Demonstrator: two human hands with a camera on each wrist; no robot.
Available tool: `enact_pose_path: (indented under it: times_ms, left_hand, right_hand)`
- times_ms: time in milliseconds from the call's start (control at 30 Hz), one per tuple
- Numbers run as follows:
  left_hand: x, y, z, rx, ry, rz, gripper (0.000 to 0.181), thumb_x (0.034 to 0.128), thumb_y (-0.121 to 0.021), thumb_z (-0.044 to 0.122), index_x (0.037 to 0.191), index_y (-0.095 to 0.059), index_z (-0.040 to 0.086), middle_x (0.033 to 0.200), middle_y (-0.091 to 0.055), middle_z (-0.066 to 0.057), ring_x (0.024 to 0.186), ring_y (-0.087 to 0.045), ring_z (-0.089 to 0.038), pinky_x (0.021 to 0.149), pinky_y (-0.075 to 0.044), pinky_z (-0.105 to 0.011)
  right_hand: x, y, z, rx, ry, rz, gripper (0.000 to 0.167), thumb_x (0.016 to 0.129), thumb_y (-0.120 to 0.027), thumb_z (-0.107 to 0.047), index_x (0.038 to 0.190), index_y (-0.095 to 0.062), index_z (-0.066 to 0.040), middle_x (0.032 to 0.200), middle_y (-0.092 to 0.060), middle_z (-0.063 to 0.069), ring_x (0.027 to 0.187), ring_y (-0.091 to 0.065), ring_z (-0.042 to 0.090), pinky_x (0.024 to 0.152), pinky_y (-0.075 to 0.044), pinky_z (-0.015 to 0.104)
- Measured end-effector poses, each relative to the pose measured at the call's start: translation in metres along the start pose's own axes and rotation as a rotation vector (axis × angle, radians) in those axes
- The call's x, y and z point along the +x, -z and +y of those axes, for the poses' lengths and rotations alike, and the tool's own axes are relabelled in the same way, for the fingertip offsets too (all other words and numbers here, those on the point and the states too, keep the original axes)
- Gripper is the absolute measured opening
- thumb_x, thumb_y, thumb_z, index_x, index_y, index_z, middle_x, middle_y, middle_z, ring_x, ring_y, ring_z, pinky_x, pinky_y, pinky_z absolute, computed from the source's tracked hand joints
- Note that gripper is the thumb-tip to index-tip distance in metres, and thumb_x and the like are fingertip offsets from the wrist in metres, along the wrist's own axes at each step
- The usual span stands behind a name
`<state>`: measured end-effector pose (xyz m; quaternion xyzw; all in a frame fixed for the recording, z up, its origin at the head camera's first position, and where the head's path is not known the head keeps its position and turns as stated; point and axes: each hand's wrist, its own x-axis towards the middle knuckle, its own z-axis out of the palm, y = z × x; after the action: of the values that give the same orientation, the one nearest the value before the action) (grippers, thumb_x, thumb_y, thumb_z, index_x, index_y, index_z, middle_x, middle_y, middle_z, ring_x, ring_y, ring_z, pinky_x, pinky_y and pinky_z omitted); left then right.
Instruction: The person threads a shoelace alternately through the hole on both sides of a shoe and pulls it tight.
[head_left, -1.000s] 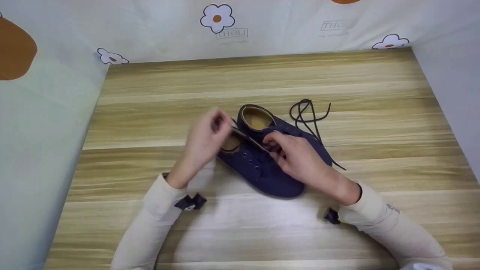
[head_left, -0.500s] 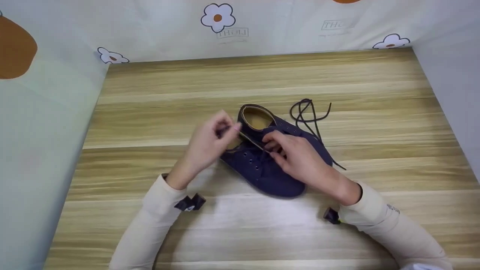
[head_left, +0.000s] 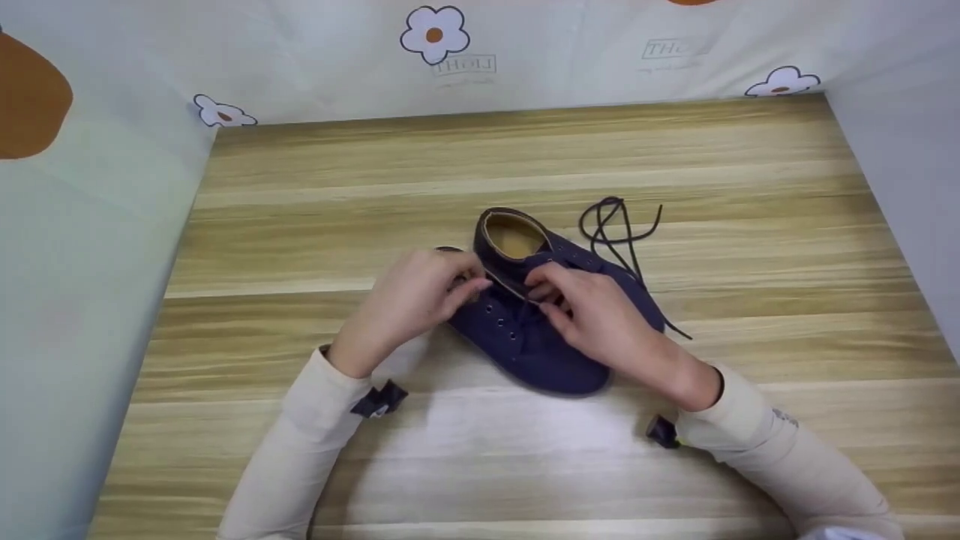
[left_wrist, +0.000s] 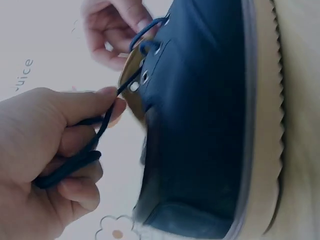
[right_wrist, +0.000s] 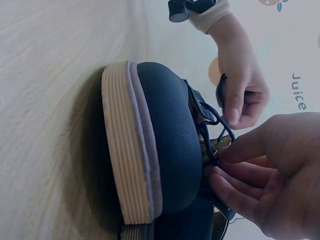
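Note:
A dark navy lace-up shoe (head_left: 547, 356) lies nearest the person, toe toward the lower right. My left hand (head_left: 424, 300) is over its heel opening. Its thumb and index finger pinch a dark shoelace (left_wrist: 105, 122), with more lace bunched in the palm in the left wrist view. That lace runs to the shoe's metal eyelets (left_wrist: 145, 76). With thumb and fingers, my right hand (head_left: 600, 311) pinches the raised far eyelet flap (left_wrist: 131, 70), whose tan inner side shows. Exact fingertip contact there is partly hidden.
A second navy shoe (head_left: 517, 234) stands right behind the first, touching or nearly so. Its loose lace (head_left: 615, 240) lies tangled on the wood-grain table (head_left: 337, 187). Pale flowered cloth (head_left: 330, 67) borders the table at the back and sides.
My left hand has moved right and down toward the eyelets and turned, so its back now faces up. My right hand and both shoes stay about where they were.

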<state>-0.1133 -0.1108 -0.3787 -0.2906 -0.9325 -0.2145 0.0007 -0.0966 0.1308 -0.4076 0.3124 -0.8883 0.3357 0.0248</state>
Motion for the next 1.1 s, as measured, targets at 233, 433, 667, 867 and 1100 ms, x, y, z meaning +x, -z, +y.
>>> enact_pose_path:
  times_ms: [233, 433, 667, 867, 1100]
  left_hand:
    - [0.003, -0.006, -0.007, 0.072, -0.001, 0.046, 0.010, 0.0951, -0.065, 0.025, 0.097, -0.067, 0.015, 0.099, -0.065, -0.001, 0.090, -0.062, -0.021, 0.082, -0.052, -0.039]
    - [0.001, -0.015, -0.005, 0.117, -0.121, 0.275, 0.015, 0.0872, -0.073, 0.026, 0.096, -0.067, 0.016, 0.113, -0.063, -0.004, 0.101, -0.055, -0.025, 0.088, -0.044, -0.040]
    - [-0.004, -0.025, 0.013, 0.275, -0.219, 0.139, 0.028, 0.0901, -0.067, 0.045, 0.083, -0.068, 0.018, 0.086, -0.062, 0.003, 0.086, -0.052, -0.021, 0.077, -0.042, -0.036]
    - [-0.006, -0.028, 0.015, 0.227, -0.165, 0.082, 0.021, 0.0873, -0.072, 0.038, 0.091, -0.069, 0.018, 0.092, -0.061, 0.002, 0.089, -0.052, -0.020, 0.076, -0.042, -0.034]
    - [-0.007, -0.027, 0.015, 0.118, -0.150, 0.008, 0.017, 0.0912, -0.069, 0.033, 0.098, -0.071, 0.017, 0.100, -0.068, 0.003, 0.097, -0.056, -0.019, 0.084, -0.046, -0.036]
  right_hand:
    - [-0.002, -0.002, 0.001, -0.032, 0.009, 0.010, 0.028, 0.087, -0.068, -0.002, 0.113, -0.062, -0.010, 0.098, -0.075, 0.003, 0.085, -0.071, 0.013, 0.075, -0.058, 0.025]
    - [-0.004, -0.003, 0.001, -0.037, 0.020, 0.014, 0.025, 0.088, -0.068, -0.002, 0.111, -0.063, -0.009, 0.101, -0.071, 0.004, 0.085, -0.069, 0.013, 0.074, -0.057, 0.024]
    - [-0.004, -0.002, 0.000, -0.059, 0.010, 0.030, 0.023, 0.087, -0.070, -0.003, 0.109, -0.063, -0.009, 0.097, -0.072, 0.005, 0.082, -0.070, 0.013, 0.072, -0.057, 0.023]
    - [-0.004, -0.003, 0.000, -0.092, 0.027, 0.035, 0.021, 0.088, -0.069, -0.004, 0.107, -0.063, -0.010, 0.094, -0.074, 0.005, 0.080, -0.071, 0.012, 0.071, -0.057, 0.024]
    - [-0.007, -0.003, 0.001, -0.072, 0.042, 0.034, 0.027, 0.088, -0.066, -0.001, 0.113, -0.063, -0.010, 0.099, -0.072, 0.005, 0.085, -0.068, 0.013, 0.075, -0.057, 0.026]
